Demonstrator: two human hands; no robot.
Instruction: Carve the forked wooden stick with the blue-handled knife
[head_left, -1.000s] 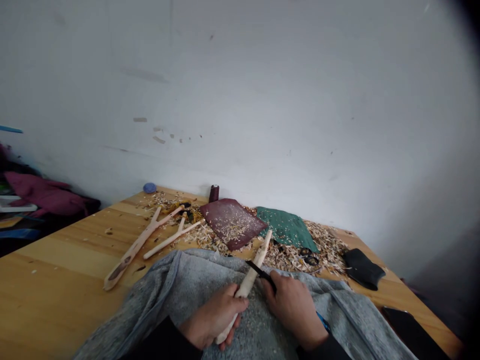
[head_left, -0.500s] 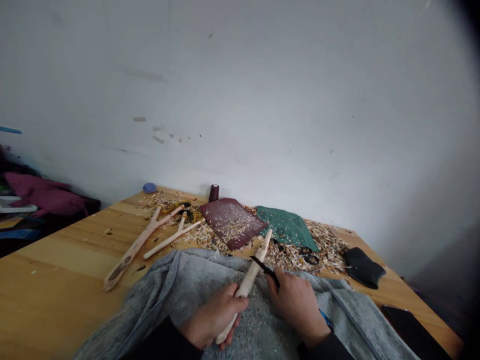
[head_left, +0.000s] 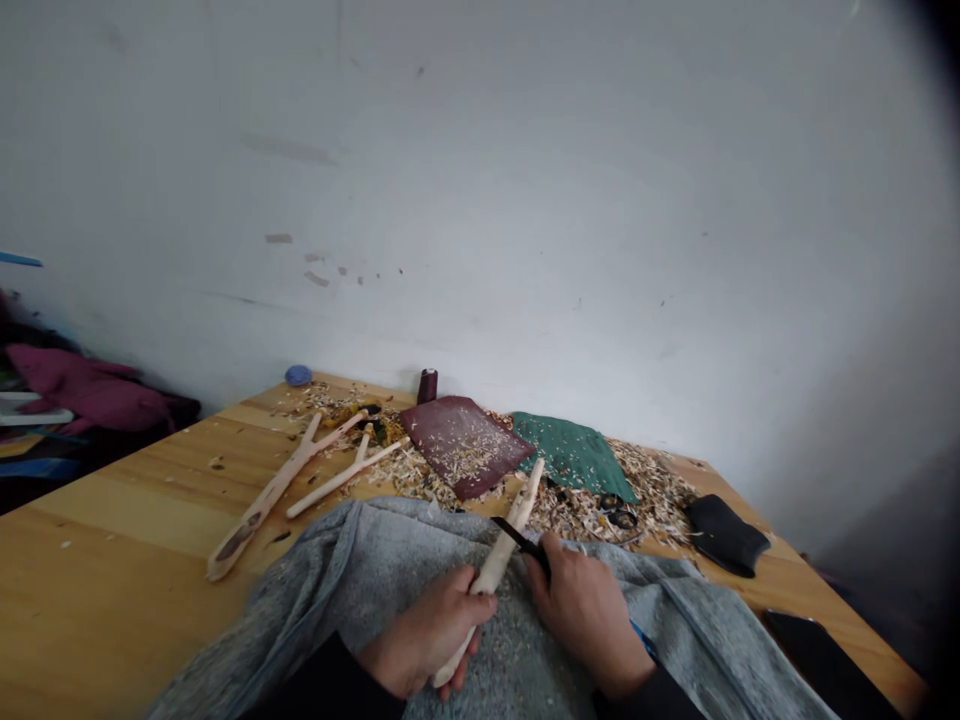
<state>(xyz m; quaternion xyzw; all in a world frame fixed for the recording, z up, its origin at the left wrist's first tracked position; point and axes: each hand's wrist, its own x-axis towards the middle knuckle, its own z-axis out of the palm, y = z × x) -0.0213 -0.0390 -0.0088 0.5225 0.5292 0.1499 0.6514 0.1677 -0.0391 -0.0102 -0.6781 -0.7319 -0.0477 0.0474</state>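
Note:
My left hand [head_left: 427, 640] is shut around a pale peeled wooden stick [head_left: 495, 570], which rises from my fist and slants away to the upper right. My right hand [head_left: 589, 615] grips a knife with a black blade [head_left: 521, 540], its handle hidden in my fingers. The blade lies across the upper part of the stick, above my left hand. Both hands rest over a grey fleece cloth [head_left: 315, 590] spread on my lap, which is dusted with fine wood chips.
On the wooden table [head_left: 127, 510] lie two forked peeled branches [head_left: 274, 490], a maroon leather pad [head_left: 461, 445], a green cloth [head_left: 570, 455], heaped wood shavings [head_left: 585, 510], a black pouch [head_left: 724, 535] and a dark phone [head_left: 821, 665]. A white wall stands behind.
My right hand and the knife have moved back left, closer to the stick, after shifting right half a second ago. My left hand and the stick have hardly moved.

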